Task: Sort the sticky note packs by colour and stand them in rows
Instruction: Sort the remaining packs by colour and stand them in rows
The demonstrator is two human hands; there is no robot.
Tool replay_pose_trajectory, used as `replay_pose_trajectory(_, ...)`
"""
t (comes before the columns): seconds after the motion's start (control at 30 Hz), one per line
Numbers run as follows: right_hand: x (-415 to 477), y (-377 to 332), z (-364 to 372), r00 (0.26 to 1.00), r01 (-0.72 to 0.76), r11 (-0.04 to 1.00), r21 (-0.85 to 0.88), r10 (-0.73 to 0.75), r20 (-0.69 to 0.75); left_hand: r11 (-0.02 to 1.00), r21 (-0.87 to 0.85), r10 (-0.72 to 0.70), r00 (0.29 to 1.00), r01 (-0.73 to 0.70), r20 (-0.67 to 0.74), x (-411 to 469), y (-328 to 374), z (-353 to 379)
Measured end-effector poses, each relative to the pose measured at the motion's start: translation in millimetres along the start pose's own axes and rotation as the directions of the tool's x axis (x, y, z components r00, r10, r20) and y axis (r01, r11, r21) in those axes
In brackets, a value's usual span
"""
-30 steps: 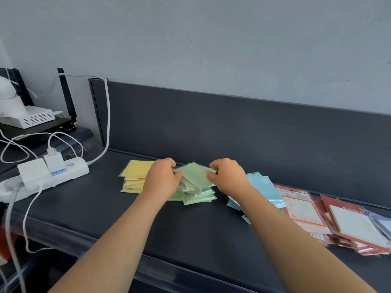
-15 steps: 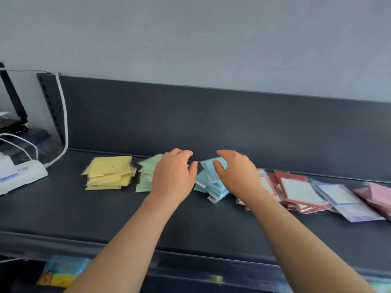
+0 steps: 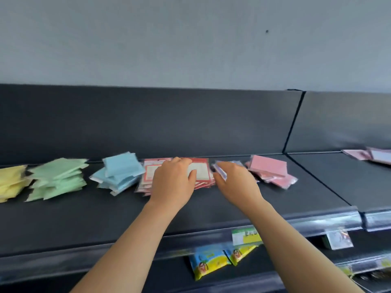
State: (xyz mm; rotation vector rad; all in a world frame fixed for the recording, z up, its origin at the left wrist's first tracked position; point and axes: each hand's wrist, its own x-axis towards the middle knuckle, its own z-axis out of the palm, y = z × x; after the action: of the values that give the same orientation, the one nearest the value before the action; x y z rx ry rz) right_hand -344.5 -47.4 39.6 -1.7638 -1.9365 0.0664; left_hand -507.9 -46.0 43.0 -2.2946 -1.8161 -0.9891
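While our left hand [image 3: 172, 183] clasps red-bordered packs [image 3: 152, 172] and right hand [image 3: 236, 182] pinches a lilac pack [image 3: 220, 172], we should square edges first.

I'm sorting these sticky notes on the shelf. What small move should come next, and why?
Probably stand the red packs your left hand grips on edge against the back panel: everything looks colour-sorted but lies flat. Your right hand seems to pinch a purple pack.

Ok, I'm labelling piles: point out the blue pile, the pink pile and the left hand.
blue pile [image 3: 120, 168]: head view, top pack's face.
pink pile [image 3: 268, 166]: head view, top pack's face.
left hand [image 3: 172, 182]: head view, back of the hand.
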Motion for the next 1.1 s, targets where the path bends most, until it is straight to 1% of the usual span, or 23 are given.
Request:
replay_pose_trajectory(0.13,-22.0,77.0,-38.9,0.999,-0.055,0.997,-0.06,0.054,-0.007,0.999,-0.045,0.028,0.999,-0.027,0.024,0.3,73.8,35.5)
replay_pose_trajectory(0.3,-41.8,156.5,-76.1,0.99,-0.139,0.988,-0.072,0.137,-0.029,0.995,-0.04,0.095,0.995,-0.094,0.038,1.5,149.7,80.2)
replay_pose_trajectory(0.47,-55.9,228.9,-104.9,0.976,-0.219,0.972,-0.088,0.216,-0.033,0.987,-0.07,0.151,0.984,-0.144,0.099,8.1,212.9,124.3)
replay_pose_trajectory(0.63,-52.7,293.5,-121.5,0.955,-0.295,0.952,-0.083,0.291,-0.057,0.977,-0.127,0.191,0.968,-0.172,0.162,25.6,264.8,167.4)
replay_pose_trajectory(0.9,-7.8,386.6,-136.3,0.939,-0.342,0.931,-0.129,0.333,-0.087,0.967,-0.151,0.234,0.955,-0.207,0.184,84.2,327.4,237.9)
replay_pose_trajectory(1.1,20.7,445.5,-147.3,0.919,-0.394,0.911,-0.117,0.388,-0.073,0.961,-0.155,0.259,0.94,-0.228,0.222,121.3,369.9,278.9)
